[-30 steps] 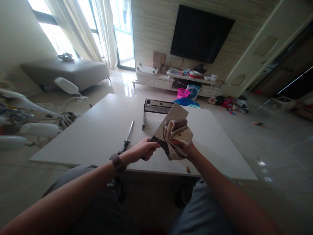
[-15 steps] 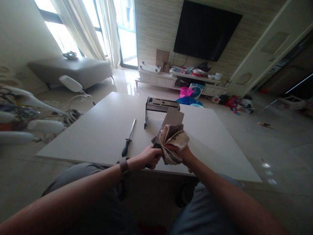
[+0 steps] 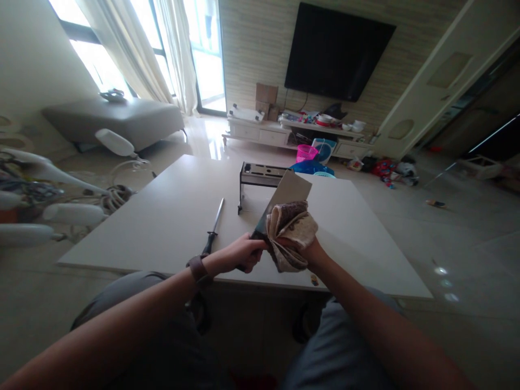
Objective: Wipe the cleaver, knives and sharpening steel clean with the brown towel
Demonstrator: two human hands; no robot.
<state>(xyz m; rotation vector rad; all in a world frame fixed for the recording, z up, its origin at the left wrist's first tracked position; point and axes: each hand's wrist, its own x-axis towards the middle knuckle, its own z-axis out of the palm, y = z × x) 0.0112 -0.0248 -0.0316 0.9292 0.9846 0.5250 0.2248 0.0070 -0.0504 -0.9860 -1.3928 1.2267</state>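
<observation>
My left hand (image 3: 246, 253) is closed round the dark handle of a cleaver (image 3: 291, 188), whose broad blade points up and away to the right. A bunched brown and beige cloth (image 3: 293, 230) is in my right hand (image 3: 311, 252), whose fingers are mostly hidden in the folds. The cloth lies against the blade's right side near the handle and covers part of it. Left of the hands, a sharpening steel (image 3: 214, 230) with a black handle rests on the white table (image 3: 170, 216). Behind the blade stands a dark metal knife rack (image 3: 264, 172).
A small yellowish item (image 3: 314, 279) lies at the table's near edge. White chairs (image 3: 73, 211) stand to the left. Beyond the table are a pink basket (image 3: 306, 153), a blue plastic thing (image 3: 311, 167) and a low cabinet (image 3: 272, 133) under a television (image 3: 337, 51).
The cleaver's blade has shifted right and up relative to the cloth, and more of it shows on the left. My left hand has moved slightly left; the cloth has moved slightly right.
</observation>
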